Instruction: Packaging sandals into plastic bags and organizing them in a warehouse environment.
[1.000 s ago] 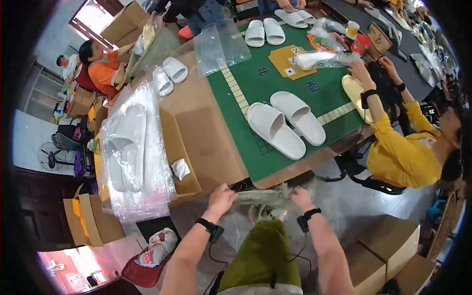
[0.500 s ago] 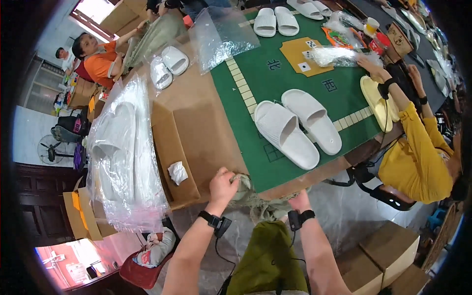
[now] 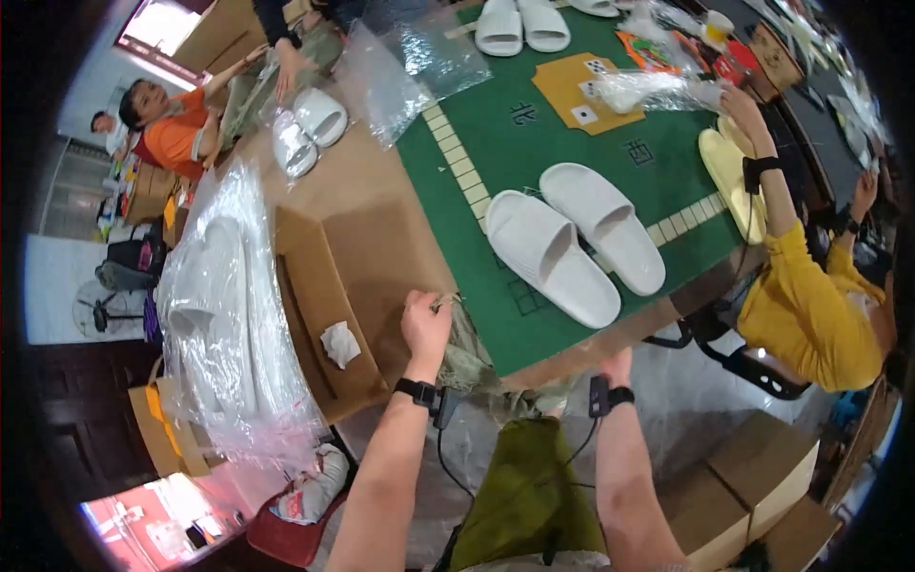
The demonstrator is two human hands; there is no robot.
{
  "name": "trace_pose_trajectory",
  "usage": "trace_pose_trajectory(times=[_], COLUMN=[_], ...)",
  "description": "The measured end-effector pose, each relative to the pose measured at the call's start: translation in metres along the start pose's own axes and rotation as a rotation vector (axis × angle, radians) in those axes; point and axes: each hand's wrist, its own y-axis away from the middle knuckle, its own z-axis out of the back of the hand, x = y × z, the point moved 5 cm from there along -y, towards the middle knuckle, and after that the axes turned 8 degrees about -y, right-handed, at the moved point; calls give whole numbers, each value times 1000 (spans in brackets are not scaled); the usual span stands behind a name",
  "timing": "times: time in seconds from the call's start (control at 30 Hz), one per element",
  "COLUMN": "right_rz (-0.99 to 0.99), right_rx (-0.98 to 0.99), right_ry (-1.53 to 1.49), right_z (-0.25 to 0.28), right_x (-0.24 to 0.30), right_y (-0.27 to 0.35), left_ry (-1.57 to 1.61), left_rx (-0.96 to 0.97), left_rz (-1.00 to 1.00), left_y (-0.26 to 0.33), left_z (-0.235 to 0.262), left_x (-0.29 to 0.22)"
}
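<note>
My left hand [image 3: 426, 326] is closed on the edge of a crumpled grey-green woven sack [image 3: 467, 357], which hangs at the table's near edge. My right hand [image 3: 616, 362] is at the near table edge, to the right of the sack; its fingers are too unclear to read. Beyond my hands, a pair of white slide sandals lies on the green mat [image 3: 434, 205], a left slide [image 3: 534, 243] and a right slide [image 3: 605, 229]. Left of my left hand stands an open cardboard box [image 3: 295, 257] with a crumpled white paper [image 3: 340, 344] inside.
Clear plastic bags [image 3: 224, 315] holding white slides lie at the left. More white slides [image 3: 319, 116] sit farther off. A person in yellow [image 3: 810, 305] reaches across the right side near a yellow slide [image 3: 726, 186]. Cardboard boxes [image 3: 758, 458] stand on the floor at lower right.
My left hand has risen slightly with the sack's edge. My right hand has moved right and up, away from the sack. Another person's hand now reaches toward the far white slides.
</note>
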Motion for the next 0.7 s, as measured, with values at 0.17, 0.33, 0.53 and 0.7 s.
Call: trace_pose_trajectory(times=[0.17,0.33,0.53,0.7], right_rz=[80,-184,-273,-354], right_rx=[-235,-485,-852,-1268], right_ry=[-200,-385,-289,-122], right_z=[12,33,30,-1], right_x=[43,53,7,-81], right_y=[15,164,426,657], left_ry=[-233,108,-838,-1162], left_rx=[-154,661,968,1207], left_rz=[-533,-1018,-847,-977], left_y=[80,220,206,215], left_z=[60,-10,-129,-146], left_x=[-71,-33,42,82])
